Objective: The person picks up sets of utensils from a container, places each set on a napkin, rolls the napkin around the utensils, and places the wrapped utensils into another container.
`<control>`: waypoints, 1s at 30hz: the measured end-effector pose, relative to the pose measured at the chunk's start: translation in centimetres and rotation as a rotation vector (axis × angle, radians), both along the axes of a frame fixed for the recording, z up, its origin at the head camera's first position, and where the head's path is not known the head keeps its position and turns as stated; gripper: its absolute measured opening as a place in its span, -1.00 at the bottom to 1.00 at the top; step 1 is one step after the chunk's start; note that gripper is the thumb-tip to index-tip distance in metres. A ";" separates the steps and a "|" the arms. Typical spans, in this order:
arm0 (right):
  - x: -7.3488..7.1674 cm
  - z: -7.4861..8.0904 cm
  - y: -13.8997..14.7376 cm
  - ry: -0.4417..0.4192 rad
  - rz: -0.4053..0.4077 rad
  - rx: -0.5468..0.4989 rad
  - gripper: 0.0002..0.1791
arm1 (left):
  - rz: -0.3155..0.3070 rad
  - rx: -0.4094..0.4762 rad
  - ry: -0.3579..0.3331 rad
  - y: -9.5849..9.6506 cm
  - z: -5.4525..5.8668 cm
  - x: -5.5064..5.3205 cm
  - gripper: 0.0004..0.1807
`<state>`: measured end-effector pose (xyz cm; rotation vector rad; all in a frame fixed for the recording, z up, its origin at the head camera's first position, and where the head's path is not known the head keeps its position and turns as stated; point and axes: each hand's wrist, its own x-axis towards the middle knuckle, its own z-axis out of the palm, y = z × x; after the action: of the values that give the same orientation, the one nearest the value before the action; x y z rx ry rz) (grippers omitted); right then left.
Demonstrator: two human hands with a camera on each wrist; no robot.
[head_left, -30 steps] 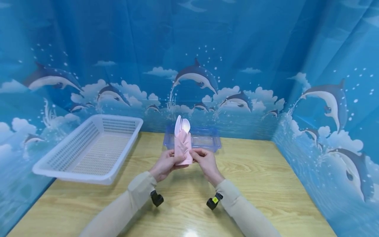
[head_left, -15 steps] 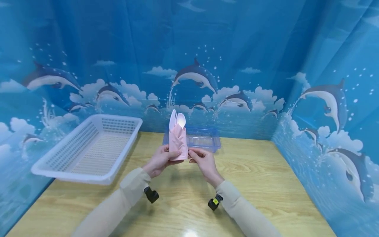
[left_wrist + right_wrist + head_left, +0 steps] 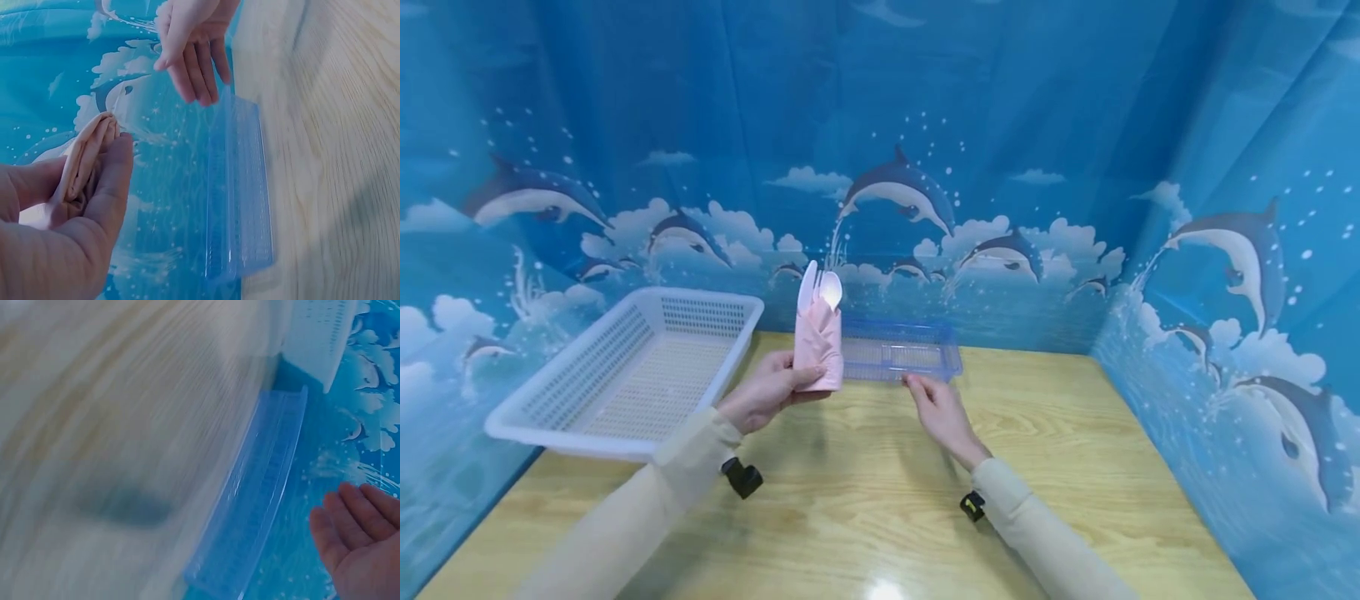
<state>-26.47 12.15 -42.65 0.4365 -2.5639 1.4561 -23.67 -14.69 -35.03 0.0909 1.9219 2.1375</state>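
Note:
My left hand (image 3: 769,392) grips a folded pink napkin (image 3: 817,348) near its bottom end, thumb in front. Out of the napkin's top stick a white knife (image 3: 807,287), a white spoon (image 3: 831,290) and, between them, a fork that is partly hidden. In the left wrist view the napkin (image 3: 84,162) shows end-on between thumb and fingers, and the cutlery is out of sight. My right hand (image 3: 946,419) is in the air to the right, apart from the napkin. Its fingers look loosely extended and hold nothing in the right wrist view, where the palm (image 3: 372,565) shows.
A clear blue plastic basket (image 3: 951,358) stands at the table's back edge, behind the hands. At the left is a larger white perforated basket (image 3: 715,392). The wooden table (image 3: 1060,450) is bordered by a blue dolphin-print curtain (image 3: 1037,108) at the back and sides.
My right hand has let go of the napkin and drawn away to the right. My left hand has carried the napkin with the cutlery left and slightly up. The baskets have not moved.

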 end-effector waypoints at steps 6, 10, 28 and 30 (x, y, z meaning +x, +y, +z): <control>-0.1 0.2 1.8 0.078 -0.028 0.248 -0.43 | -0.022 -0.081 -0.021 -2.1 1.7 0.6 -0.56; -0.3 0.2 2.7 0.100 -0.027 0.298 -0.42 | -0.030 -0.136 -0.029 -3.8 2.8 0.9 -0.54; -0.7 0.0 6.0 0.084 -0.029 0.382 -0.41 | 0.052 -0.442 -0.126 -14.8 3.5 -2.0 -0.31; -0.8 -0.1 6.2 0.084 -0.026 0.387 -0.40 | 0.065 -0.477 -0.162 -15.7 3.4 -2.4 -0.28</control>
<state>-27.23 18.32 -42.72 0.4985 -2.7686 0.9070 -26.04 -30.37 -31.65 -0.2316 2.2950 1.6057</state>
